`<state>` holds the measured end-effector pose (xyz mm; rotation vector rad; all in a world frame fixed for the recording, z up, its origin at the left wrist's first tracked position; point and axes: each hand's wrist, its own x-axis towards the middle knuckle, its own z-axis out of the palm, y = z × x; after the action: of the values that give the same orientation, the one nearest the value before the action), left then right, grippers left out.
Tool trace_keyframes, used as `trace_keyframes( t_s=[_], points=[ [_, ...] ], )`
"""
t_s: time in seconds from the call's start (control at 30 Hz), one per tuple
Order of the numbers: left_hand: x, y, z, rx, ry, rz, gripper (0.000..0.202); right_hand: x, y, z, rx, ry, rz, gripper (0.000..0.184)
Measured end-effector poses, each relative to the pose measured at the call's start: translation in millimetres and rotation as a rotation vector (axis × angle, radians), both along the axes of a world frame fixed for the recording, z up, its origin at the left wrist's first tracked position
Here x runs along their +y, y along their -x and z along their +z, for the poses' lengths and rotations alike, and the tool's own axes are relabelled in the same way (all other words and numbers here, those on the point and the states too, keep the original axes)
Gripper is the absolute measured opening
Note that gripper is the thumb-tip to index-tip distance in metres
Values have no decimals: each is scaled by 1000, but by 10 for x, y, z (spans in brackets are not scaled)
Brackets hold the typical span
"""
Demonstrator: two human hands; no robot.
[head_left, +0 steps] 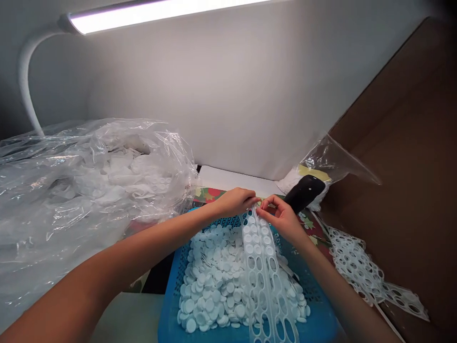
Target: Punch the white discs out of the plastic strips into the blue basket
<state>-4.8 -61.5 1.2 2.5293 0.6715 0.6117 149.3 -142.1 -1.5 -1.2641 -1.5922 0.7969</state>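
Both my hands are raised over a blue plastic mesh basket [170,290], which is heaped with small white round discs [214,281]. My left hand [235,201] and my right hand [280,220] pinch the top end of a translucent white perforated strip [262,271]. The strip hangs down over the discs. Its upper part still carries rows of white discs, and its lower part shows oval holes. The fingertips of my two hands nearly meet at the strip's top edge.
A large clear plastic bag [82,190] of white material fills the left side. Punched strip waste [360,269] lies at right against a cardboard sheet [400,143]. Behind my hands are a black handle [305,193], a small plastic bag [321,159] and floral cloth [210,194].
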Motion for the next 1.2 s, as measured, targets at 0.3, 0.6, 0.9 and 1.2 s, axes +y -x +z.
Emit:
trace_keyframes(
  t_s=[0.3, 0.6, 0.9, 1.2],
  points=[
    [69, -27, -21, -126, 581, -122, 43, 27, -15, 1, 122, -28, -5, 24],
    [124, -14, 27, -11, 758, -178, 42, 65, -68, -32, 139, -40, -45, 26],
    [72, -7, 132, 44, 706, -212, 45, 92, -75, -44, 155, -91, -59, 21],
    [126, -32, -13, -70, 588, -287, 36, 58, -11, 77, -74, -154, -127, 10]
  ],
)
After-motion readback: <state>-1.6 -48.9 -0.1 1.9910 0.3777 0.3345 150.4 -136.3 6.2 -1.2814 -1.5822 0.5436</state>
